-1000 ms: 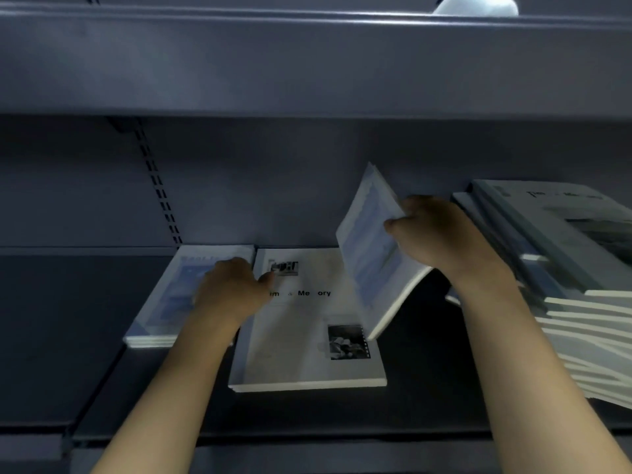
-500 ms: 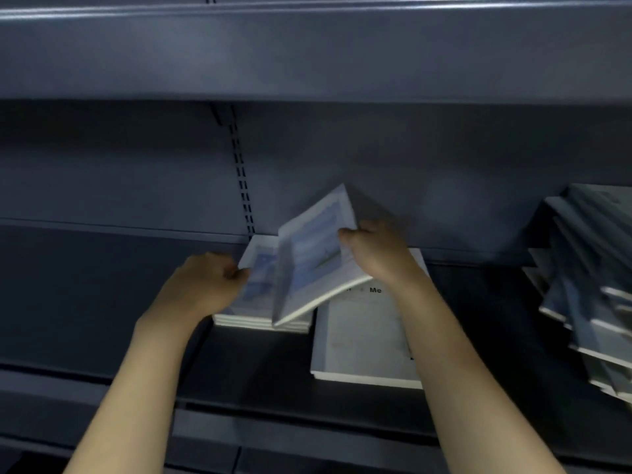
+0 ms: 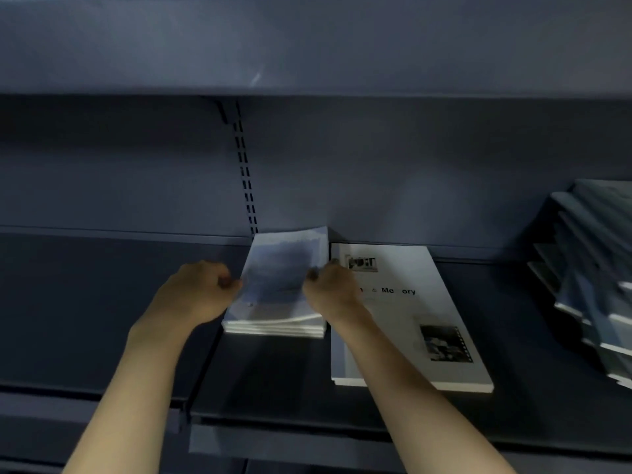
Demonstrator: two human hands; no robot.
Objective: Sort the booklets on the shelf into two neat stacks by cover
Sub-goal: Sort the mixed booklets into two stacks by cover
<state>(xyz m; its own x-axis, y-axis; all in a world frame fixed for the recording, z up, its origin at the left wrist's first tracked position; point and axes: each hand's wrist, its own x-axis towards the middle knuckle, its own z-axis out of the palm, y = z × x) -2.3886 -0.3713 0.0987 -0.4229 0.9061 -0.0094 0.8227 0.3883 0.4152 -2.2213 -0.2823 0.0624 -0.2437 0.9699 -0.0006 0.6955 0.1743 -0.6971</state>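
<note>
- On the dark shelf [image 3: 102, 302], near its back wall, lies a small stack of blue-covered booklets [image 3: 278, 323], their white page edges facing the camera.
- The top blue booklet [image 3: 285, 268] sits on that stack, its far edge slightly lifted and curved.
- The left hand [image 3: 198, 289] has its fingers curled at the left edge of the top blue booklet and appears to pinch it; the exact contact is blurred.
- The right hand [image 3: 330, 285] grips the right edge of the same booklet, fingers curled over it.
- Just beside the blue stack, on its right, lies a white-covered booklet [image 3: 410, 319], flat, with black lettering and two small dark photographs on its cover; the right forearm crosses its left part.
- Well apart at the far right, a leaning heap of unsorted booklets [image 3: 595, 268] spills in a slanted fan against the back wall.
- An upper shelf [image 3: 307, 46] runs across the top of the view.
</note>
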